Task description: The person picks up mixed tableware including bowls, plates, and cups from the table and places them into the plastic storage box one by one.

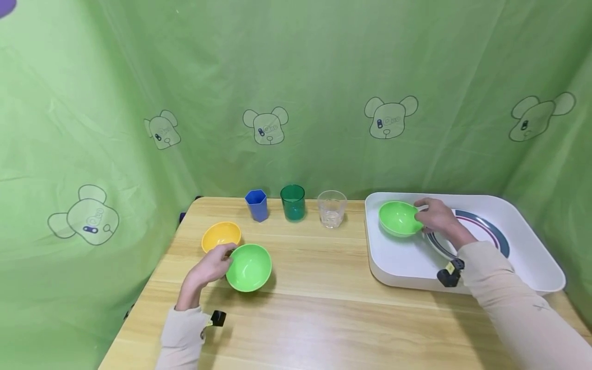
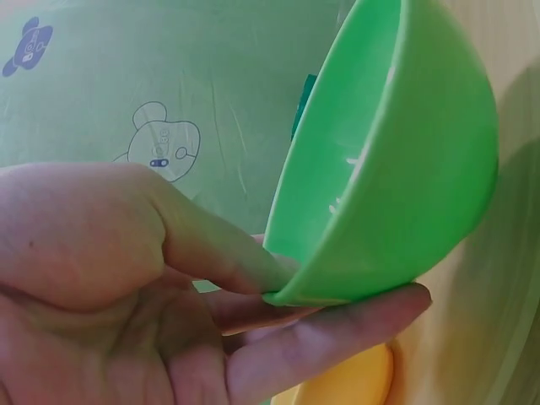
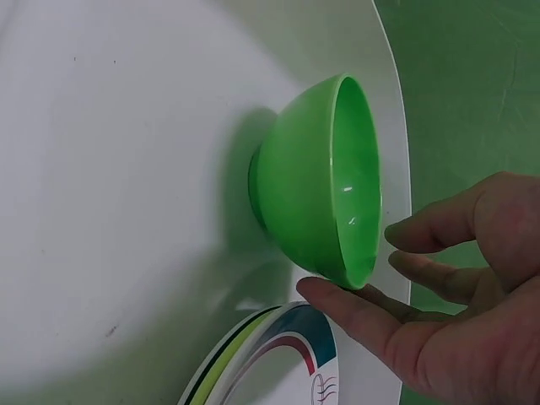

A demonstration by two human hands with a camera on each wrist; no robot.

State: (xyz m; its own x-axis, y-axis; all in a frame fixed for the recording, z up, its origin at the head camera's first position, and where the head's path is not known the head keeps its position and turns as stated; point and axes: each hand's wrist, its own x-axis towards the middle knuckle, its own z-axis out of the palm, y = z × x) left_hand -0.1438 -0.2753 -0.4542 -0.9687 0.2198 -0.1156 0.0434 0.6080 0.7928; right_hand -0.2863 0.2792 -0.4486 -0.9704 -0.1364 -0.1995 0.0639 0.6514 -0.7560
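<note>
Standing at the right of the desk [image 1: 314,318], the white tray [image 1: 398,262] is shared by stacked plates [image 1: 483,231] and, left of them, an upright green bowl [image 1: 399,219], whose rim is met by the right hand [image 1: 436,215], its grip loose, thumb apart. A second green bowl [image 1: 250,268], round with no long axis, is pinched at its left rim by the left hand [image 1: 213,264], well left of the tray. Just behind is the yellow bowl [image 1: 219,234], with the clear cup [image 1: 331,210], dark green cup [image 1: 293,204] and blue cup [image 1: 257,206] ranged farther back.
</note>
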